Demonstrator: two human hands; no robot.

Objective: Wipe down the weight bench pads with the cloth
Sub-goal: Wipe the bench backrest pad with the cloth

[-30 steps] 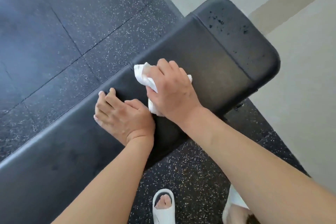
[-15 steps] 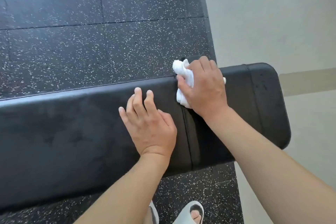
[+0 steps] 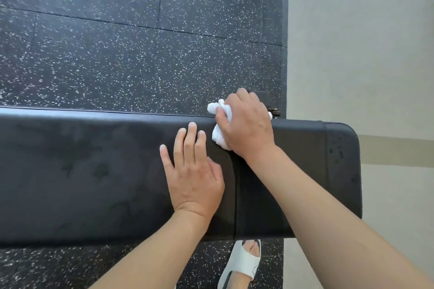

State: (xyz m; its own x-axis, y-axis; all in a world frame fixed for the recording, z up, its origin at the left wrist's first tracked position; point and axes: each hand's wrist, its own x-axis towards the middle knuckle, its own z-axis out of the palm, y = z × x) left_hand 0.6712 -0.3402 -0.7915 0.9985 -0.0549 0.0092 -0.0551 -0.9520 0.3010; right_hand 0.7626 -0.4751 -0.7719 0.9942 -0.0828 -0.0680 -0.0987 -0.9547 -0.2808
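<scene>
at the far edge of the bench, directly above the seam between the two pads, the right hand (image 3: pixel 246 122) grips the bunched white cloth (image 3: pixel 219 135), fingers curled round it and pressing it onto the vinyl. half a second ago the cloth sat on the same seam line but a little nearer the middle of the pad; it has since been pushed outward so that part of it now overhangs the far edge. a second ago the view was angled and the left hand had its fingers curled at that edge. the left hand (image 3: pixel 193 171) now lies flat on the long pad (image 3: pixel 82 171), fingers straight and slightly spread, holding nothing, just beside the seam and close to the cloth without touching it. it appears to brace the body.

finding: the stroke has travelled across the pad width along the seam, which suggests this strip is nearly covered. the long pad shows faint mottled marks, possibly damp streaks; this cannot be confirmed. the short end pad (image 3: pixel 340 171) carries dark specks near its outer end, so that area looks yet to be wiped. judgement: the task is partway through, with the end pad outstanding.

also noted: speckled rubber floor (image 3: pixel 141 54), pale floor (image 3: pixel 352 54) to the right, and a white sandal (image 3: pixel 244 263) below the bench.
</scene>
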